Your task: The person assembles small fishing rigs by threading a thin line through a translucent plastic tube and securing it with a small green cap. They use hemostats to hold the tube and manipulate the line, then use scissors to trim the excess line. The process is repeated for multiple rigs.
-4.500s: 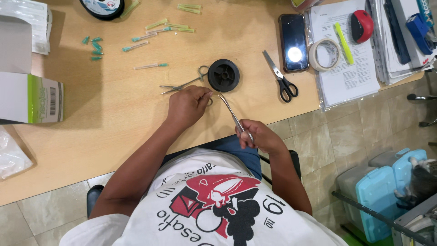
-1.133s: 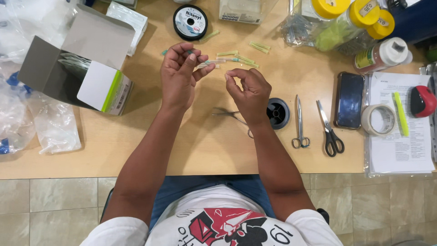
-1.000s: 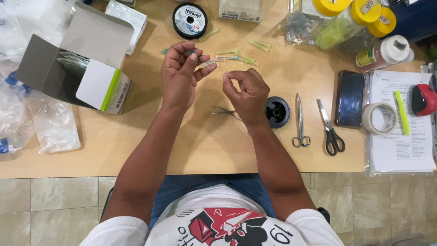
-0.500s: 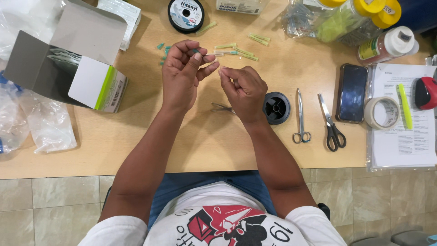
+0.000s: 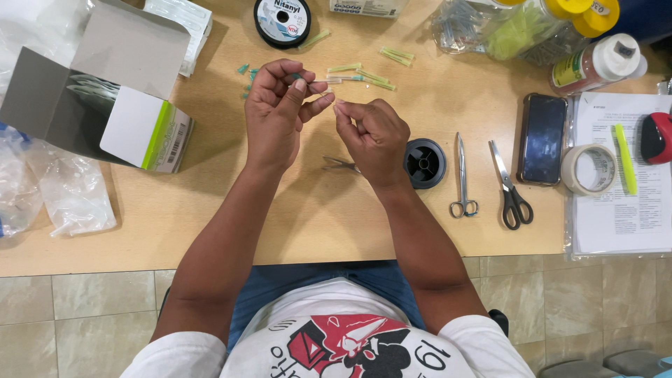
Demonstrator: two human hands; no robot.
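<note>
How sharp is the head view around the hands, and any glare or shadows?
Head view: both hands, left hand and right hand, are sharp; soft shadows fall on the table beneath them; the phone shows faint reflection; no strong glare.

A few seconds ago your left hand (image 5: 280, 112) lay flat on the wooden table (image 5: 210, 210) by the black spool (image 5: 424, 162), and your right hand (image 5: 374, 136) was down at the table's edge. Now both hands are lifted up over the table, close together, fingertips nearly touching, pinching something tiny. In the last second they drew a bit closer. Your head moved too, so the open cardboard box (image 5: 105, 105) now shows on your left.
</note>
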